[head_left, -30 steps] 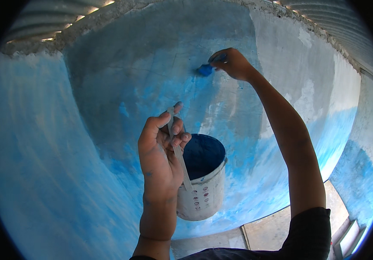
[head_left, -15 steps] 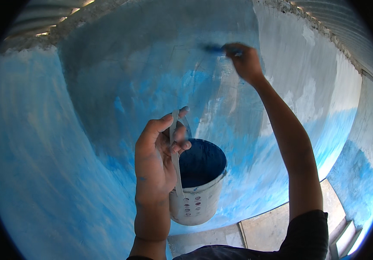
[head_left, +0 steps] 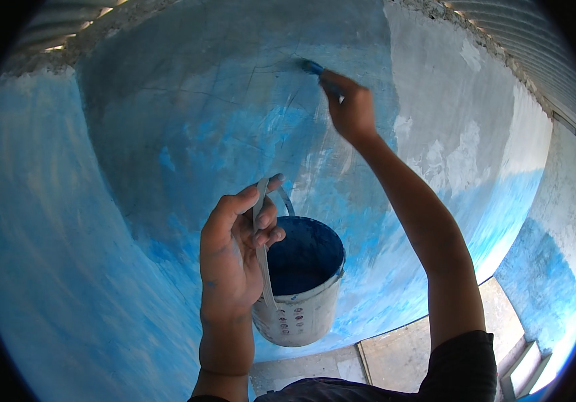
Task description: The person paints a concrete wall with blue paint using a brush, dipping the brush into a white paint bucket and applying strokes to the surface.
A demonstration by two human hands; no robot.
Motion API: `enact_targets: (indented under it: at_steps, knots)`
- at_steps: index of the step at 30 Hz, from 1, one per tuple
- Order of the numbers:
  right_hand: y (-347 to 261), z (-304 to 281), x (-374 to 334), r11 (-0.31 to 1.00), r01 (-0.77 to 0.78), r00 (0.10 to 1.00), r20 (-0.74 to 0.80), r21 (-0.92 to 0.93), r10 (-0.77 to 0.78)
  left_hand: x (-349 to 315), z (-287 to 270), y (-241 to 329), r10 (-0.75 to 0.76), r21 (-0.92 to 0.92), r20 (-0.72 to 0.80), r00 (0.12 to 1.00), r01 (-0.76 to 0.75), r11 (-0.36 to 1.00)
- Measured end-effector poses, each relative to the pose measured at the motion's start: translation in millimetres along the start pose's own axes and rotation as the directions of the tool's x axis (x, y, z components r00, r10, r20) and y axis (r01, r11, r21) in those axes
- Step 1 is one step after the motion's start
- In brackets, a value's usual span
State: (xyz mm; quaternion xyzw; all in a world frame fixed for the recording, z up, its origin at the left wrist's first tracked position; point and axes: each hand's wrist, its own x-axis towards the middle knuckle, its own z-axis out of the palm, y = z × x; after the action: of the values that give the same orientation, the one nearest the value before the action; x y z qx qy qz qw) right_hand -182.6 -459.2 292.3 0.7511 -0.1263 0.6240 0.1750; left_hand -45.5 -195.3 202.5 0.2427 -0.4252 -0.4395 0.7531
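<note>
From the strap handle in my left hand [head_left: 231, 234] hangs a white plastic bucket [head_left: 298, 318]. My fingers are curled round the strap, and the bucket's inside is coated dark blue. A paintbrush [head_left: 311, 67] with a blue handle is gripped in my right hand [head_left: 351, 110], up high on the wall. Its dark bristle tip points left and is at or very near the wall [head_left: 234, 87]. Around the brush the wall is grey and dull blue; brighter blue strokes lie lower down.
Corrugated roofing sheets [head_left: 516, 40] meet the rough top edge of the walls at both sides. A blue-painted wall [head_left: 47, 221] stands to the left. Below right lies a pale floor slab [head_left: 402, 352], with a step-like block [head_left: 526, 368] near the right corner.
My right hand and the paintbrush have moved left and slightly down along the wall. My left hand and the bucket have shifted slightly left in the picture.
</note>
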Motion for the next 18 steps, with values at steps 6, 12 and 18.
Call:
enact_targets:
  at_steps: [6, 12, 18]
  knots:
    - [-34, 31, -83, 0.990, 0.087, 0.679, 0.721, 0.111, -0.140, -4, -10, -11, 0.021, 0.043, -0.113, 0.993, -0.017, 0.999]
    - [52, -28, -16, 0.975, -0.129, 0.981, 0.166, 0.180, 0.099, 6, -4, -24, -0.058, 0.179, -0.095, 0.994, 0.075, 0.981]
    - [93, -40, -63, 0.967, 0.171, 0.985, 0.040, -0.189, -0.167, 5, 1, -25, -0.046, 0.255, -0.136, 0.990, 0.080, 0.963]
